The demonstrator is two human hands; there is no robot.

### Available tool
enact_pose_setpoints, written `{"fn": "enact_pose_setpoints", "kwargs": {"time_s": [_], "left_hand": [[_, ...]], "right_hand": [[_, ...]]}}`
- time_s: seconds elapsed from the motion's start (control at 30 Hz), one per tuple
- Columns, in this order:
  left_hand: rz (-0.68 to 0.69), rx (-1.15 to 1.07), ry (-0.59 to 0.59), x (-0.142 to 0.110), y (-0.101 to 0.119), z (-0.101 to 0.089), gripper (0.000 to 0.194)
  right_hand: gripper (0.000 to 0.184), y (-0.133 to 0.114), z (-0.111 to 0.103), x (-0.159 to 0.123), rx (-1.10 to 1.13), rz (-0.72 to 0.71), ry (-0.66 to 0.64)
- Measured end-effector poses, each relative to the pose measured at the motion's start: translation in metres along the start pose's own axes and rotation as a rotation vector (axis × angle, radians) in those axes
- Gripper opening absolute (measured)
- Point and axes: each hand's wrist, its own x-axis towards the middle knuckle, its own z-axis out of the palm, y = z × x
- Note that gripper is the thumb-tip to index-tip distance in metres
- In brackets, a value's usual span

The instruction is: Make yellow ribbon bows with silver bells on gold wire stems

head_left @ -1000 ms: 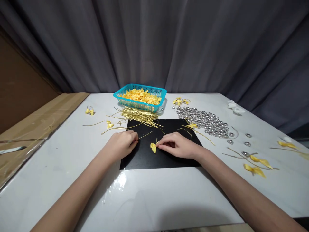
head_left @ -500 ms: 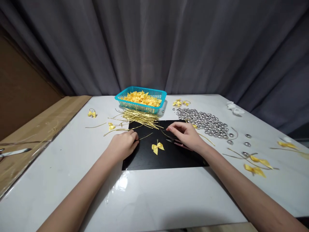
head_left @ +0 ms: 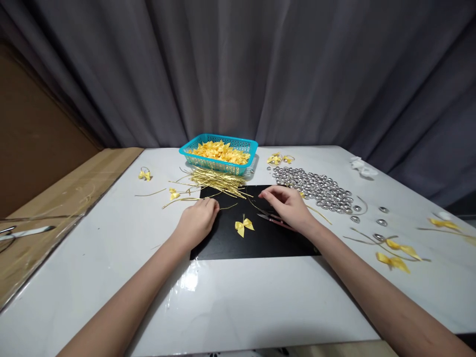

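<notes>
Right hand (head_left: pixel 288 206) lifts off the yellow bow (head_left: pixel 244 226) and swings to two o'clock of it, leaving the bow lying on the black mat (head_left: pixel 230 248). Clock centred there, running left to right: at nine, the left hand (head_left: pixel 199 220) is curled tight around a thin gold cord (head_left: pixel 228 206); at eleven, piled gold cords (head_left: pixel 217 179), teal basket (head_left: pixel 211 161) behind. Scissors (head_left: pixel 273 219) show beneath the right hand, fingers bent, released from the bow; whether it grips them, can't tell! Silver beads (head_left: pixel 316 188) spread beyond at two.
</notes>
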Motion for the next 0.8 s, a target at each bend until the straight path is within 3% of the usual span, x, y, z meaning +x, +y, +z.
{"fn": "enact_pose_setpoints", "kwargs": {"time_s": [0.07, 0.2, 0.33, 0.67, 0.8], "left_hand": [[-0.018, -0.215, -0.013, -0.002, 0.002, -0.001, 0.018], [0.075, -0.592, -0.076, -0.009, 0.016, -0.004, 0.014], [0.133, -0.773, -0.126, -0.015, 0.028, -0.006, 0.017], [0.012, -0.83, -0.15, -0.009, 0.018, -0.001, 0.021], [-0.037, -0.954, -0.157, -0.008, 0.019, 0.0, 0.02]], "right_hand": [[0.028, -0.002, 0.006, -0.004, -0.02, -0.043, -0.066], [0.046, -0.013, 0.02, -0.017, -0.052, -0.183, -0.289], [0.022, -0.02, 0.026, -0.023, -0.038, -0.176, -0.416], [0.035, -0.015, 0.005, -0.009, 0.254, 0.106, -0.358], [0.039, -0.013, 0.0, -0.006, 0.315, 0.176, -0.313]]}}
